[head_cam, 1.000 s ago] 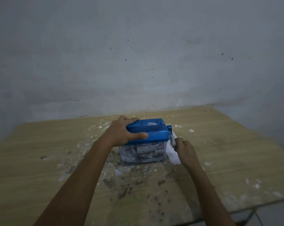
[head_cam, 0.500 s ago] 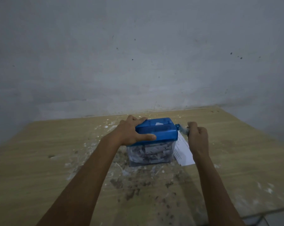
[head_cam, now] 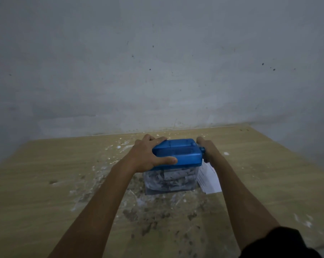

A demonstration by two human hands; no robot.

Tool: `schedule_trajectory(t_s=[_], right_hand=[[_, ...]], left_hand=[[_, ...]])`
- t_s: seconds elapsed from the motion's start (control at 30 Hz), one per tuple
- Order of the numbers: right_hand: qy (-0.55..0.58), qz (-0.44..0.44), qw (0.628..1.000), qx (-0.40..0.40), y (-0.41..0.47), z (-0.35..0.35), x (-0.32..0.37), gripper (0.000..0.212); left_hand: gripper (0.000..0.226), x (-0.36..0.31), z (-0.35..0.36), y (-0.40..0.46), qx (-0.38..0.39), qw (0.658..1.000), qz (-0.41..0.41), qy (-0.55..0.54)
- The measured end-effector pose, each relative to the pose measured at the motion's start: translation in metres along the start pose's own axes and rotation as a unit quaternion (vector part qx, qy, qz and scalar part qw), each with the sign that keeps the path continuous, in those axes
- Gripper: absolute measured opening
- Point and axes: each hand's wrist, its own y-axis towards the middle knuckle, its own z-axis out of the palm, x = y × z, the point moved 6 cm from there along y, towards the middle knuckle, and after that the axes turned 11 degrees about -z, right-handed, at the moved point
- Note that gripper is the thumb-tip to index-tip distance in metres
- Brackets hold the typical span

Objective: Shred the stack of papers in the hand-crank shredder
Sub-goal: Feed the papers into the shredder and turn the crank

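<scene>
head view: only camera supplied, aimed forward and down over both forearms.
shredder (head_cam: pixel 177 155): blue top unit seated on a clear bin (head_cam: pixel 171 180), stood upright on the wooden table (head_cam: pixel 45 183), roughly mid-table and well short of the wall (head_cam: pixel 157 62).
bin contents: white and grey paper shreds are seen packed behind the clear front wall, filling most of its height.
left hand (head_cam: pixel 148 153): clamped over the left end of the blue top; thumb is laid along the front face, fingers are wrapped over the far top edge. Grip on the shredder is plain.
right hand (head_cam: pixel 206 148): placed at the right end of the blue top, beside the round blue hub of the crank (head_cam: pixel 202 150). Fingers are seen curled there, but the handle itself is hidden behind the hand and hub, so a grip on it cannot be confirmed.
papers (head_cam: pixel 209 178): white printed sheets lying on the table just beside the bin's right wall, partly covered by the right forearm; near corner juts toward the camera.
table surface: white flecks and dark crumbs are scattered around and in front of the bin.
sleeve (head_cam: pixel 280 243): dark fabric is seen on the right arm at the lower right edge.
</scene>
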Motion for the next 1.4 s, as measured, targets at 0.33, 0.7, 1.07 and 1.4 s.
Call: schedule_trajectory(t_s=[0.33, 0.7, 1.07, 1.4], right_hand=[[-0.095, -0.035, 0.994, -0.045, -0.099, -0.016, -0.025, 0.03], [0.108, -0.03, 0.993, -0.048, -0.116, -0.031, -0.018, 0.065], [-0.3, 0.033, 0.952, -0.058, -0.108, -0.019, -0.072, 0.073], [-0.17, 0.047, 0.974, -0.143, -0.109, -0.049, -0.079, 0.028]], left_hand=[[0.105, -0.007, -0.002, -0.005, -0.004, 1.0, -0.016, 0.002], [0.109, -0.006, -0.003, -0.007, 0.015, 0.997, -0.016, 0.068], [0.113, 0.01, -0.022, -0.017, 0.046, 0.992, -0.035, 0.114], [0.115, 0.027, -0.026, -0.019, 0.015, 0.996, -0.025, 0.081]])
